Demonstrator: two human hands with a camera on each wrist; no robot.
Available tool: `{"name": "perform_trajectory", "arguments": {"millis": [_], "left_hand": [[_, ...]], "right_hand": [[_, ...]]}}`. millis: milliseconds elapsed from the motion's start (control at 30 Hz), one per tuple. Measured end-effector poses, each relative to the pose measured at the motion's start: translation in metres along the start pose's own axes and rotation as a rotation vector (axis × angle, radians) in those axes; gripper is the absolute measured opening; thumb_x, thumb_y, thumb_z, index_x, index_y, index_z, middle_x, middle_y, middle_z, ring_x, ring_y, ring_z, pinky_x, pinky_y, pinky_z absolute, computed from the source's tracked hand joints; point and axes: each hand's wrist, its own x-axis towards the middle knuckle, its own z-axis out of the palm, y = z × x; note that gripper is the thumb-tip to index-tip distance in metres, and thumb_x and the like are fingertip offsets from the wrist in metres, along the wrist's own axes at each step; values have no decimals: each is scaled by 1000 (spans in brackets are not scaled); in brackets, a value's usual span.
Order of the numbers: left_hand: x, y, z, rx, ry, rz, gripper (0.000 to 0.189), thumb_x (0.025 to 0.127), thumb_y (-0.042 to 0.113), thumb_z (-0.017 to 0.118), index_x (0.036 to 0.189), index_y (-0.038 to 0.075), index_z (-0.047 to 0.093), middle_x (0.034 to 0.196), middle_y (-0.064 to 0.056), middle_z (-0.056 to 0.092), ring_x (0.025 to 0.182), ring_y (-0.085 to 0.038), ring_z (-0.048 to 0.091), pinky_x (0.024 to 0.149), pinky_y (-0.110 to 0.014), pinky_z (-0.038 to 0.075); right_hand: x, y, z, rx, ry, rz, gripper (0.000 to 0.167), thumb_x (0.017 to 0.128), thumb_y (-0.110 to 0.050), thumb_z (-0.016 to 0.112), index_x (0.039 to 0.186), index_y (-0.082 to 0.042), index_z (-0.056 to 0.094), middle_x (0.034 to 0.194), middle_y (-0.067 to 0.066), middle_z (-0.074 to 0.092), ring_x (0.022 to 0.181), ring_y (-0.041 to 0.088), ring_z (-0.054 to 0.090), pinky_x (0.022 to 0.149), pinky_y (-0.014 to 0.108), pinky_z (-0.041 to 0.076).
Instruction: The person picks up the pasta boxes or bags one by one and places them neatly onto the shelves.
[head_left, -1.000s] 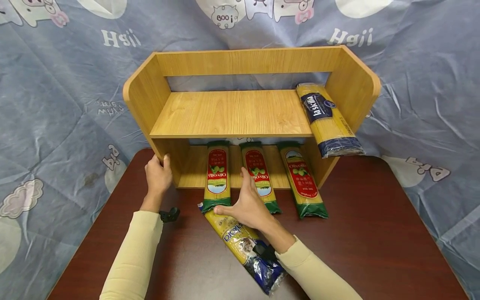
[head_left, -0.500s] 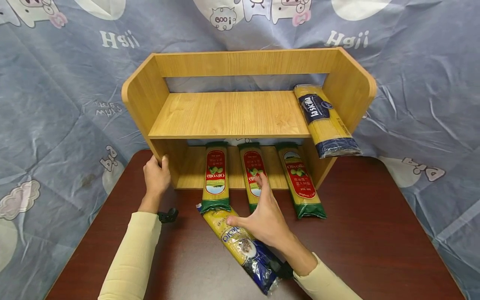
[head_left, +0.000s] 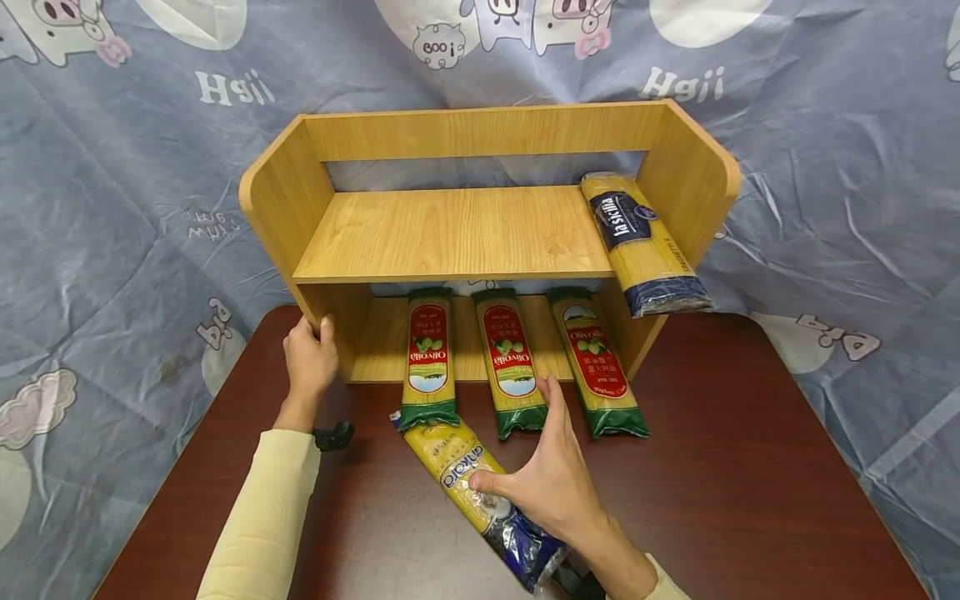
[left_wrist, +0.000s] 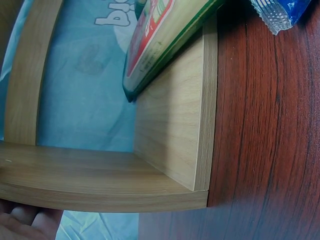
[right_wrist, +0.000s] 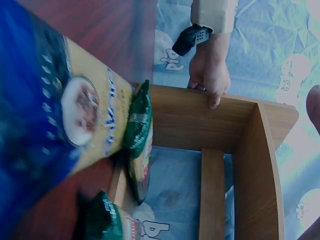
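My left hand (head_left: 310,360) grips the left side panel (left_wrist: 100,177) of a two-tier wooden shelf (head_left: 450,233), its thumb and fingers around the edge. My right hand (head_left: 553,479), thumb and fingers spread apart, hovers over a yellow-and-blue pack of Ankara pasta (head_left: 453,467) that lies slantwise on the table. That pack's far end goes under a green-ended Olivoilà spaghetti pack (head_left: 429,358) on the lower tier. Beside this one lie a middle Olivoilà pack (head_left: 512,350) and a right Olivoilà pack (head_left: 600,367), their green ends jutting past the shelf's front.
On the upper tier, a La Sicilia spaghetti pack (head_left: 641,242) leans along the right side and overhangs the front edge. The shelf stands on a dark red-brown table (head_left: 750,467). A blue patterned cloth (head_left: 120,208) hangs behind.
My right hand has drawn back toward me and to the right, off the middle Olivoilà pack. My left hand stays on the shelf. The view has shifted slightly.
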Motion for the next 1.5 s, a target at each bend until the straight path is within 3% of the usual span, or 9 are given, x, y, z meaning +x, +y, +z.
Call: {"name": "perform_trajectory", "arguments": {"millis": [233,467,767,1200,1500], "left_hand": [[-1,-1,2,2,0,-8,29,104,17,54,88,-6,63,84,-29,69,88,-43,68,72,-53,46],[-2,2,1,6,4,-18,31,104,19,54,85,-4,61,80,-27,67,83,-40,65,71,-50,44],[-3,1,-1,4,-3,-30,31,104,19,54,88,-6,62,84,-28,69,87,-40,66,72,-50,44],[-1,4,0,3,-3,-21,30,104,19,54,89,-6,62,85,-29,69,87,-41,66,72,-50,45],[-2,2,2,16,11,-24,32,104,20,55,87,-5,62,80,-26,67,81,-36,62,69,-46,42]], "right_hand": [[-24,14,9,-9,16,53,150,54,-55,97,163,-17,2,164,10,24,142,42,34,105,67,34],[-48,33,23,-87,35,88,157,46,-65,96,163,-20,2,163,12,25,141,41,35,103,67,36],[-62,48,37,-194,-11,188,158,42,-76,90,162,-15,8,160,20,26,137,45,39,103,67,37],[-57,68,43,-297,46,59,164,37,-79,90,163,-14,7,161,23,26,143,42,33,109,64,32],[-54,75,48,-400,-72,37,162,36,-85,84,160,-2,19,161,21,30,143,42,34,112,60,31]]}}
